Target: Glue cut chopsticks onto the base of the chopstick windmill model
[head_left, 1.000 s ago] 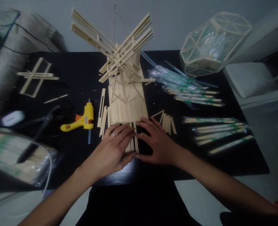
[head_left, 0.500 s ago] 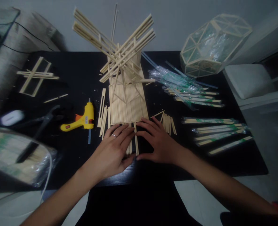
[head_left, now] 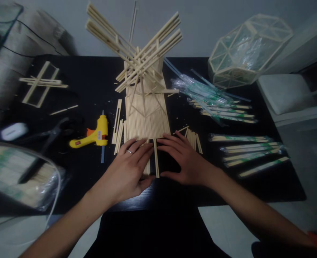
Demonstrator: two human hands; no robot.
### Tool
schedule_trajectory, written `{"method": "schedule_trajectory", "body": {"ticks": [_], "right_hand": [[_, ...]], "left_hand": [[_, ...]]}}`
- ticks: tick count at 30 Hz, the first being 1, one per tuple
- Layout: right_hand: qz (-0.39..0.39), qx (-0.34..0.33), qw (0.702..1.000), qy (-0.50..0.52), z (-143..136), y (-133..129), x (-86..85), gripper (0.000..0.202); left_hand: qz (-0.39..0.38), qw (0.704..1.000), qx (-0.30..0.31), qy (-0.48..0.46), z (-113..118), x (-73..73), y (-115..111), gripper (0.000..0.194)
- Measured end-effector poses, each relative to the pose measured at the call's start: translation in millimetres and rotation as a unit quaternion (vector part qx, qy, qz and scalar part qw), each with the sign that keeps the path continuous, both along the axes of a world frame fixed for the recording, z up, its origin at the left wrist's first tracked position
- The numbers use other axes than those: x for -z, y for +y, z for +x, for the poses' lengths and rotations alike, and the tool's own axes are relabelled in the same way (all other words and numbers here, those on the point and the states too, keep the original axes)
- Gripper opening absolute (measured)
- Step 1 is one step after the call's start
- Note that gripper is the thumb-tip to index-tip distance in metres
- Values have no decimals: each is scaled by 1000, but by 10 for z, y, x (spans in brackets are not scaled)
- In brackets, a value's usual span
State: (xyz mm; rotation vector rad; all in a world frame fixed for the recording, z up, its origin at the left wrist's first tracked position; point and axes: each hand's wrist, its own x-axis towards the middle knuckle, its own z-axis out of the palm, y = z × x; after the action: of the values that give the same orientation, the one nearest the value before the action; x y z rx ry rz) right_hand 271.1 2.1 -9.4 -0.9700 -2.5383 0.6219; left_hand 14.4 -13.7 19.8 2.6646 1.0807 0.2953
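A windmill-like model (head_left: 147, 122) built from wooden sticks stands on the black table, its crossed blades at the far end. Below its near edge lie a row of wooden sticks (head_left: 147, 168) and, just to the right, a pair of sticks (head_left: 156, 159). My left hand (head_left: 133, 166) rests over the row, fingers stretched and its thumb by the near ends; the palm hides part of the row. To the right of the pair, my right hand (head_left: 185, 157) has its fingers spread, fingertips close to the model's near edge. No stick is seen inside it.
A yellow glue gun (head_left: 97, 134) lies left, beside short cut sticks (head_left: 119, 134). Further left are a stick frame (head_left: 41, 84), pliers-like tool (head_left: 53, 134) and a plastic bag of sticks (head_left: 18, 175). Wrapped chopsticks (head_left: 252, 148) and a geometric stick frame (head_left: 249, 53) are at right.
My right hand has eased slightly right, its thumb now apart from the pair of sticks. The left hand stays over the row. The whole view has shifted a little.
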Motion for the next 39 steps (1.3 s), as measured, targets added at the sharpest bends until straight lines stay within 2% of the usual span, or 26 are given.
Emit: {"method": "schedule_trajectory", "body": {"ticks": [10,39], "right_hand": [[-4,1,1000,-7,-41,-26,-2,70],[6,2,1000,-4,-56,-29,22,69]], "left_hand": [[-2,1000,3,-10,26,27,3,64],[-33,999,8,-10,64,-31,32,65]]}}
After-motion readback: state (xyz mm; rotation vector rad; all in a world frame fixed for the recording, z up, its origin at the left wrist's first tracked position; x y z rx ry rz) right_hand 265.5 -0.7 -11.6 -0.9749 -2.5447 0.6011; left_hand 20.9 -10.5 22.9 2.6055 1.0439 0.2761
